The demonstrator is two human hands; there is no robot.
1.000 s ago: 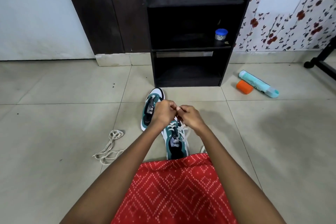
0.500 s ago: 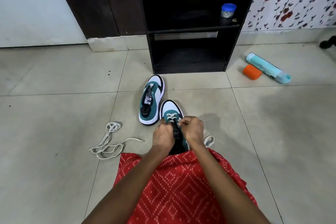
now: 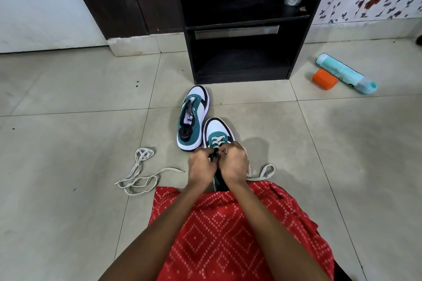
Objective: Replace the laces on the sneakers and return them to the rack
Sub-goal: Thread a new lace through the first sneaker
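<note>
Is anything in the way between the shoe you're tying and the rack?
Nothing visible: bare floor lies between the laced sneaker and the rack; the other sneaker sits just left of that path.

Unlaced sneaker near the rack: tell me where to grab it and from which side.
Likely best: pinch the heel collar of the unlaced sneaker from above, coming from the left. Its heel faces the person, its toe the rack, and the mouth gapes with no lace. The other sneaker sits close on its right.
</note>
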